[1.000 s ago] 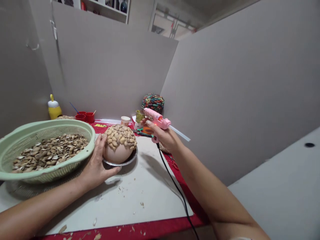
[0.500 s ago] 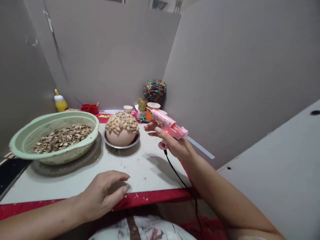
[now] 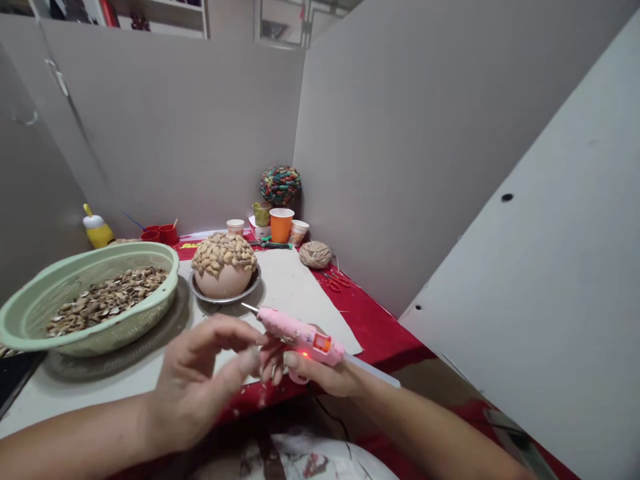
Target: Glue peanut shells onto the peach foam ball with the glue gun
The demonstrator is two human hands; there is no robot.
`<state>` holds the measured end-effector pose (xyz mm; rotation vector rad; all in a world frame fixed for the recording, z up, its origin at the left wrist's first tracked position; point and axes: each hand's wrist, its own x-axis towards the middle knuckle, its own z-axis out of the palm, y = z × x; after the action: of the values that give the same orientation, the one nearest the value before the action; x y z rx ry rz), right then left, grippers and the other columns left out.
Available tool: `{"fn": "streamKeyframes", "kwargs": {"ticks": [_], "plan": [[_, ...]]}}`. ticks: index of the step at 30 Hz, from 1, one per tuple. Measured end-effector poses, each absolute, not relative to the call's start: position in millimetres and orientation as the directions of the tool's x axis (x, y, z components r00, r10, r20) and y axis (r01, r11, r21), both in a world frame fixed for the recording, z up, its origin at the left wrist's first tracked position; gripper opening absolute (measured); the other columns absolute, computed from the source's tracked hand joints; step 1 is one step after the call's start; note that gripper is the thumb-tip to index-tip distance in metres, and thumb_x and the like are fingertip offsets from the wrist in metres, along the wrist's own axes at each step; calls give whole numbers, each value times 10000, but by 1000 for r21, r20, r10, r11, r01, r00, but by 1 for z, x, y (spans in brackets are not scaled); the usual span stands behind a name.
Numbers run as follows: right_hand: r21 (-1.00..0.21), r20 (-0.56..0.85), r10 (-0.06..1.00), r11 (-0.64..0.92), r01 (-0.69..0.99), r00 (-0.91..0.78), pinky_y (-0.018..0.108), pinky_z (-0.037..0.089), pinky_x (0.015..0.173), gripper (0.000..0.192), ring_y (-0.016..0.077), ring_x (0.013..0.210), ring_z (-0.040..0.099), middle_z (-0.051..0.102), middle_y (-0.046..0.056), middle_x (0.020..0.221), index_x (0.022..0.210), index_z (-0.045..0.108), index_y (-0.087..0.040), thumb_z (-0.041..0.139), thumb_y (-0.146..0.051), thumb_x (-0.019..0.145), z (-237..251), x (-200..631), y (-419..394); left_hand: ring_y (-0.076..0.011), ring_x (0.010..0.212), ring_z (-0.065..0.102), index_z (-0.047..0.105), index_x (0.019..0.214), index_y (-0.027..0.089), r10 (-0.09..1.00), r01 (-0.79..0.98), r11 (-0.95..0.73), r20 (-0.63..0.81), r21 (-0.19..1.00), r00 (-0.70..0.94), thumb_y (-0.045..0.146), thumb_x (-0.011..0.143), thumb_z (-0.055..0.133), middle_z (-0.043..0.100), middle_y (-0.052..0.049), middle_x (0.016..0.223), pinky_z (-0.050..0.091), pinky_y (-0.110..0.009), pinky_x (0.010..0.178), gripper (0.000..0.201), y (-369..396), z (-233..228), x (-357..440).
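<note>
Right hand [image 3: 320, 370] grips the pink hot glue gun [image 3: 300, 333]; left hand [image 3: 200, 380], fingers loosely curled and holding nothing, hovers beside its nozzle.

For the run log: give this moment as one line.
right hand: holds glue gun | left hand: fingers at gun's nozzle, holds nothing seen | shell-covered ball in dish, untouched

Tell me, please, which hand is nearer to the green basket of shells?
Left. The left hand hovers just in front of the green basket; the right hand, gripping the pink glue gun, sits farther right.
</note>
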<state>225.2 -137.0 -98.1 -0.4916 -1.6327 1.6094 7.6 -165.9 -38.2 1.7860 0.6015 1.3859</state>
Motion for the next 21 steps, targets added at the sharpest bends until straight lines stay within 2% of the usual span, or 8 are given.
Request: {"fn": "streamKeyframes", "kwargs": {"ticks": [2, 4, 9, 13, 17, 21], "plan": [[-958, 216, 795, 61, -279, -567, 297, 599, 692, 541, 194, 816, 758, 756, 119, 1057, 1176, 658, -209, 740, -646, 869, -102, 229, -141, -119, 566, 666, 747, 947, 237, 822, -83, -546, 552, 834, 142, 198, 883, 751, 707, 10, 713, 575, -214, 555, 75, -155, -40, 4], [-959, 210, 839, 78, -271, -502, 291, 585, 672, 566, 196, 789, 754, 764, 119, 1002, 1105, 682, -188, 744, -686, 842, -102, 234, -142, -100, 556, 633, 715, 935, 211, 854, -54, -509, 512, 859, 93, 214, 867, 762, 666, 25, 704, 550, -192, 540, 83, -142, -48, 4], [-972, 184, 882, 98, -211, -435, 265, 518, 624, 496, 153, 689, 683, 742, 74, 806, 887, 747, -190, 673, -680, 905, -88, 240, -136, -94, 520, 519, 626, 1005, 199, 895, 125, -434, 411, 892, 175, 293, 949, 648, 548, 53, 685, 465, -201, 493, 112, -119, -76, 4], [-970, 236, 933, 207, -131, -272, 229, 391, 470, 516, 138, 573, 623, 663, 32, 653, 737, 666, -190, 737, -694, 825, -62, 235, -116, -98, 484, 413, 608, 1046, 205, 889, 245, -435, 369, 866, 272, 348, 995, 572, 439, 85, 608, 354, -208, 463, 156, -118, -82, -5], [-942, 300, 946, 273, -194, -125, 235, 426, 480, 518, 114, 527, 582, 597, -19, 614, 648, 494, -214, 849, -586, 708, -38, 225, -76, -101, 498, 403, 649, 1001, 192, 849, 339, -481, 332, 809, 412, 351, 1010, 521, 446, 74, 592, 338, -225, 495, 204, -119, -77, -14], [-930, 301, 949, 271, -248, -92, 218, 453, 497, 501, 110, 562, 590, 592, -33, 633, 682, 471, -217, 862, -529, 654, -28, 216, -30, -115, 504, 443, 662, 926, 202, 848, 368, -506, 371, 780, 379, 394, 1032, 480, 476, 58, 579, 375, -234, 509, 285, -112, -80, -23]]}}
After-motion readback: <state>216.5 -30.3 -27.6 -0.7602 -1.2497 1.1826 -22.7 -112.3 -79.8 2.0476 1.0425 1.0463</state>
